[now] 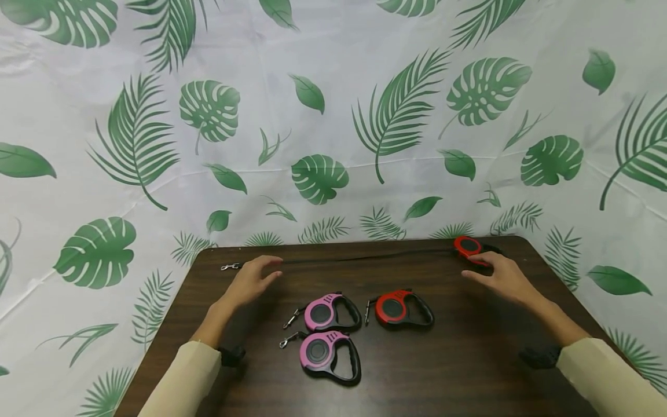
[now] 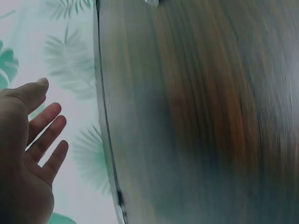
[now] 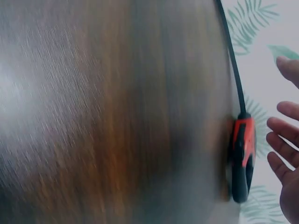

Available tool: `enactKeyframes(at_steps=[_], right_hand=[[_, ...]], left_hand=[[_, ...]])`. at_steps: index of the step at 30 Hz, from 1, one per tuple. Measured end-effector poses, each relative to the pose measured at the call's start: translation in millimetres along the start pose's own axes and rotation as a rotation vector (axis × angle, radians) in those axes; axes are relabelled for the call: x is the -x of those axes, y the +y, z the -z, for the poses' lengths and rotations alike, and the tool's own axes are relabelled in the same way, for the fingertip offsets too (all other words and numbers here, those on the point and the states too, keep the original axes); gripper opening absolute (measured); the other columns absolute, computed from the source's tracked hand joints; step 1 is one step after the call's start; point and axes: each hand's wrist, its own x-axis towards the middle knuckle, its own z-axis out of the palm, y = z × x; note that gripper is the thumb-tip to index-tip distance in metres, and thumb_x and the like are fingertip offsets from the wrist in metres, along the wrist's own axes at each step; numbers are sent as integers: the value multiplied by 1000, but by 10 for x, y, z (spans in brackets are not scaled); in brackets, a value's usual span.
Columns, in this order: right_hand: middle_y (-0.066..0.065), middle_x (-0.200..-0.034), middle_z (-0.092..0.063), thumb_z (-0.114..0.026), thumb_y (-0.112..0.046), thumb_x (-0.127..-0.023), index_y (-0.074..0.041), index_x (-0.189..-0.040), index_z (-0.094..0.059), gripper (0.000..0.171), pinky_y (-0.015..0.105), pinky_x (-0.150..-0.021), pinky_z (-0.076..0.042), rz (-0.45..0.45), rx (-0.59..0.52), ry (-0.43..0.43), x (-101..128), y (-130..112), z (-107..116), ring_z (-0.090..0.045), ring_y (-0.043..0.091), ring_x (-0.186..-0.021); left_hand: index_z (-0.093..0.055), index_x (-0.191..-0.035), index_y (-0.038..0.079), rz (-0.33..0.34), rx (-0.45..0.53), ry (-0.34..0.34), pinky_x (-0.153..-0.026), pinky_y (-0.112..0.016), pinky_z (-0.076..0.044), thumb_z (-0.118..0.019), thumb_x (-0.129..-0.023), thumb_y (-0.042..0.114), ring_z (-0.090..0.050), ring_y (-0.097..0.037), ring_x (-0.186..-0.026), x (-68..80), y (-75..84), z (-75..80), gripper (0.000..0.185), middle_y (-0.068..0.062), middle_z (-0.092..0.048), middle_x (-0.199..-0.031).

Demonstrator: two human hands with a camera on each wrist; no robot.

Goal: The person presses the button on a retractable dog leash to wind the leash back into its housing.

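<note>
A red retractable dog leash point(image 1: 467, 246) lies at the table's back right corner. Its black strap point(image 1: 354, 258) is drawn out leftward along the back edge, ending in a metal clip point(image 1: 229, 267). My left hand point(image 1: 252, 282), fingers relaxed and holding nothing, hovers near the clip end. My right hand point(image 1: 500, 279) is just in front of that leash, overlapping it in the head view; the right wrist view shows bare, loosely spread fingers point(image 3: 282, 144) beside the red-and-black case point(image 3: 243, 144). In the left wrist view the left hand point(image 2: 28, 140) is likewise bare.
Two pink retractable leashes lie mid-table, one point(image 1: 320, 313) behind the other point(image 1: 316, 352), handles to the right. Right of them sits a second red leash point(image 1: 392, 308), strap wound in. The dark wooden table point(image 1: 443, 370) meets a leaf-printed white cloth point(image 1: 333, 127) behind.
</note>
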Motion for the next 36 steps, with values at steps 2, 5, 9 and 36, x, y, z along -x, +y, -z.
enactKeyframes(at_steps=[2,5,9,36], right_hand=[[31,-132,-64,-80,-43,-96,5,-134,-66,63,71,-97,-46,15,40,9,-17,65,26,-59,51,-120],[32,-126,-66,-83,-41,-93,8,-131,-67,63,70,-92,-49,52,106,24,-41,159,50,-62,50,-114],[33,-126,-66,-85,-40,-90,8,-129,-68,64,71,-91,-50,74,173,25,-70,261,63,-62,52,-115],[37,-128,-64,-82,-35,-95,10,-146,-52,74,69,-93,-51,68,192,-89,-210,573,-99,-64,53,-114]], left_hand=[[-70,-128,-4,1,-19,8,-103,-58,-52,-76,-99,11,-67,-41,-122,27,-109,50,34,-20,-72,-126],[-69,-130,-4,13,-32,11,-104,-60,-51,-75,-99,10,-65,-43,-123,78,-264,121,34,-22,-71,-128],[-66,-134,-4,47,-31,5,-106,-62,-48,-75,-99,11,-62,-45,-127,152,-448,191,38,-24,-68,-132],[-57,-142,-11,160,-105,-73,-107,-69,-44,-75,-99,14,-54,-56,-130,239,-944,338,53,-36,-56,-143]])
